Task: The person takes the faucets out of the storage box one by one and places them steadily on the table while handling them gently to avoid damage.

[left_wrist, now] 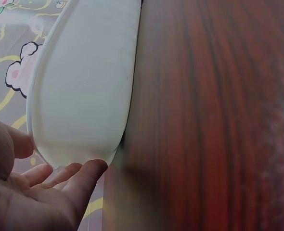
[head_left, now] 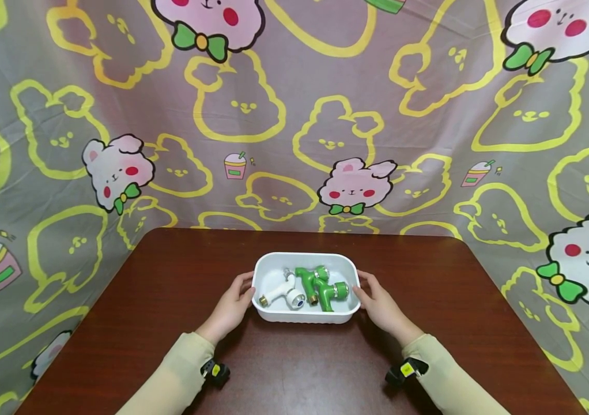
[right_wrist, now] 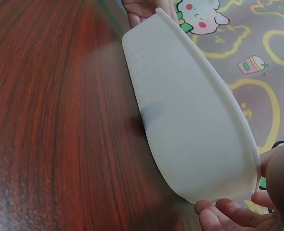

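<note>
A white plastic basin [head_left: 305,317] stands on the table, with a white faucet [head_left: 279,292] and two green faucets in it. One green faucet [head_left: 307,282] lies in the middle, the other green faucet [head_left: 328,294] at the right, partly over it. My left hand [head_left: 231,306] holds the basin's left end, thumb at the rim and fingers low on the wall in the left wrist view. At the opposite end my right hand [head_left: 384,306] grips it likewise. Both wrist views show the basin's outer wall [left_wrist: 89,72] but hide the faucets.
The dark red-brown wooden table [head_left: 305,369] has rounded far corners. A cartoon-printed curtain [head_left: 284,115] hangs behind it and along both sides. Black devices are strapped at the left wrist [head_left: 215,372] and right wrist [head_left: 406,370], over pale sleeves.
</note>
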Available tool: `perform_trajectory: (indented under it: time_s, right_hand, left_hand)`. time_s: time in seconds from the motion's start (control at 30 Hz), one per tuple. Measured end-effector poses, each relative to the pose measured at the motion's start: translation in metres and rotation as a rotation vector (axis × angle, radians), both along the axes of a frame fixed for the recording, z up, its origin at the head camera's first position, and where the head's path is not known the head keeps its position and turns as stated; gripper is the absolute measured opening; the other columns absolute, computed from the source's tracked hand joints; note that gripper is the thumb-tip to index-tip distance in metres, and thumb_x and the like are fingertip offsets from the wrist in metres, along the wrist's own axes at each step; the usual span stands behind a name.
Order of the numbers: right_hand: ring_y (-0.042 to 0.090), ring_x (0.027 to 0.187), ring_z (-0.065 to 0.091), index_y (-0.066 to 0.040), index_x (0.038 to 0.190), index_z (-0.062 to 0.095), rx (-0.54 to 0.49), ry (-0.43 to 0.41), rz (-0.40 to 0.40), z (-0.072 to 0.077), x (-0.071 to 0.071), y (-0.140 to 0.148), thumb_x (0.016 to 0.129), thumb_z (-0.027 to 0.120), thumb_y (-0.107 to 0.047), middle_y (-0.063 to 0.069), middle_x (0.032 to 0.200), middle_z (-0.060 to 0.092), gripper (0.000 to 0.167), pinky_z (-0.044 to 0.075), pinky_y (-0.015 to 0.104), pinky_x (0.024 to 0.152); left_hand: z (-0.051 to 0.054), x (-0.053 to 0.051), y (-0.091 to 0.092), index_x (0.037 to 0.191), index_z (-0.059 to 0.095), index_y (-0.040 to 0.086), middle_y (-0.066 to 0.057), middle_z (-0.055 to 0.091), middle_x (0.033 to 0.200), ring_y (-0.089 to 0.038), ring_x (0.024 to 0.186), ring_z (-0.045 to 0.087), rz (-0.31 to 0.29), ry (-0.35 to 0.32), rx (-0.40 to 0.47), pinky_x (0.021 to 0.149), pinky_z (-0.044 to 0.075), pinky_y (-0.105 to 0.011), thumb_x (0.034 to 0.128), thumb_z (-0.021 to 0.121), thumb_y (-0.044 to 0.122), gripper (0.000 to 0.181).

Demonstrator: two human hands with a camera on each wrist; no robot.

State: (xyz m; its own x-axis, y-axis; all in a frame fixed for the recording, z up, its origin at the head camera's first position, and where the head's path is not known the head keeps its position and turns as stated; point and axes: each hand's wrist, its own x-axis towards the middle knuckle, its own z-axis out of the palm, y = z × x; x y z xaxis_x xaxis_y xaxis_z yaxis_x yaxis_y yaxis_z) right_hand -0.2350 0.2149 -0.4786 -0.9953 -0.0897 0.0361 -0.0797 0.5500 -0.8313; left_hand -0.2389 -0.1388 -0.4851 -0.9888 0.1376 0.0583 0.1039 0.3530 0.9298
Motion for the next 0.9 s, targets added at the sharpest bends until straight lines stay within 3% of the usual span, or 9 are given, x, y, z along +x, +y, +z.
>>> perform_trajectory:
  time_s: [0.5, 0.9]
  right_hand:
    - [0.027, 0.1, 0.067, 0.0, 0.15, 0.042, 0.006, 0.02, -0.012, 0.0011, 0.001, -0.0034, 0.106, 0.057, -0.014, 0.023, 0.121, 0.062, 0.048, 0.054, 0.026, 0.075]
    - [0.029, 0.104, 0.067, 0.0, 0.15, 0.042, 0.019, 0.013, -0.018, 0.0027, 0.0018, -0.0026, 0.107, 0.057, -0.015, 0.022, 0.123, 0.063, 0.048, 0.055, 0.03, 0.08]
  left_hand:
    - [0.0028, 0.0038, 0.0018, 0.15, 0.04, -0.005, -0.033, 0.053, 0.144, -0.043, 0.13, 0.058, 0.0, 0.009, 0.051, 0.101, 0.055, -0.049, 0.1077, 0.048, 0.003, 0.044]
    - [0.0038, 0.0028, 0.0019, 0.151, 0.039, -0.006, -0.035, 0.052, 0.145, -0.044, 0.131, 0.057, -0.001, 0.017, 0.065, 0.099, 0.055, -0.051, 0.1081, 0.048, 0.004, 0.045]
